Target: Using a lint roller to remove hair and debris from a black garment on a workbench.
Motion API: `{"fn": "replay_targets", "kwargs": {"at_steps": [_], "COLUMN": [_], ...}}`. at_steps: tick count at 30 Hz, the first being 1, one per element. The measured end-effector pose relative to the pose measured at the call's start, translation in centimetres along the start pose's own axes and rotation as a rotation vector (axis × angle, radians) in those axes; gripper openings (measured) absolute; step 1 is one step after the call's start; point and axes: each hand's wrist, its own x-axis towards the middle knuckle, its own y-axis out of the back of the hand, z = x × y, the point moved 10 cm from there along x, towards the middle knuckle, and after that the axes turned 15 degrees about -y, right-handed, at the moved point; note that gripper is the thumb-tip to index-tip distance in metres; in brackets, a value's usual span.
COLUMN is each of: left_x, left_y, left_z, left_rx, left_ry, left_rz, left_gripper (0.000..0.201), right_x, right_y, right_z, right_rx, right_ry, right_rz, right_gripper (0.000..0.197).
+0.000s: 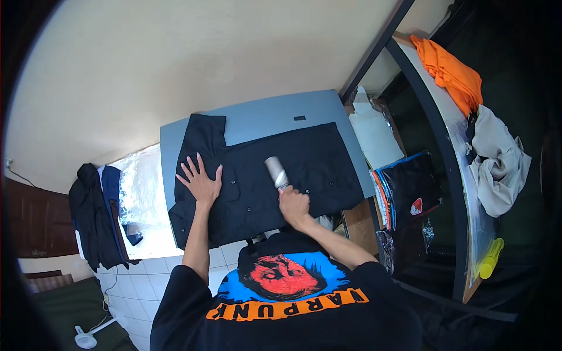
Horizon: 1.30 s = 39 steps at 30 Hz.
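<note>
A black short-sleeved button shirt (pixel 266 158) lies spread on a blue-grey board (pixel 260 120), its collar side to the left. My left hand (pixel 202 182) rests flat on the shirt beside the chest pocket, fingers spread. Closed around a handle, my right hand (pixel 294 205) holds a lint roller (pixel 276 171), its pale cylinder lying over the middle of the shirt. The handle is mostly hidden inside my fingers. Several small buttons show on the fabric.
Dark garments (pixel 93 210) hang over the left end of the table, next to clear plastic (pixel 140 175). To the right are folded clothes (pixel 410 184) and a shelf with an orange cloth (pixel 451 70), a beige garment (pixel 497 158) and a yellow bottle-like object (pixel 492 258).
</note>
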Motion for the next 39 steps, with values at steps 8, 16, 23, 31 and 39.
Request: {"fn": "replay_targets", "kwargs": {"at_steps": [8, 16, 23, 31, 39], "left_x": [0.1, 0.0, 2.4, 3.3, 2.4], "left_y": [0.5, -2.5, -2.9, -6.6, -6.1], "left_z": [-1.1, -7.7, -15.9, -20.4, -19.9], "left_rx": [-0.002, -0.21, -0.411, -0.695, -0.511], "left_ry": [0.083, 0.011, 0.343, 0.454, 0.702], "left_rz": [-0.093, -0.081, -0.295, -0.249, -0.603], "left_gripper": [0.095, 0.082, 0.125, 0.155, 0.171], "right_x": [4.2, 4.1, 5.7, 2.2, 5.3], "right_y": [-2.1, -0.3, 3.7, 5.0, 1.4], "right_z": [17.1, 22.5, 10.1, -17.6, -23.9], "right_rx": [-0.256, -0.208, 0.241, 0.38, 0.317], "right_ry": [-0.35, -0.328, 0.01, 0.774, 0.657], "right_rz": [0.01, 0.114, 0.059, -0.024, 0.013], "right_gripper": [0.039, 0.041, 0.032, 0.034, 0.037]}}
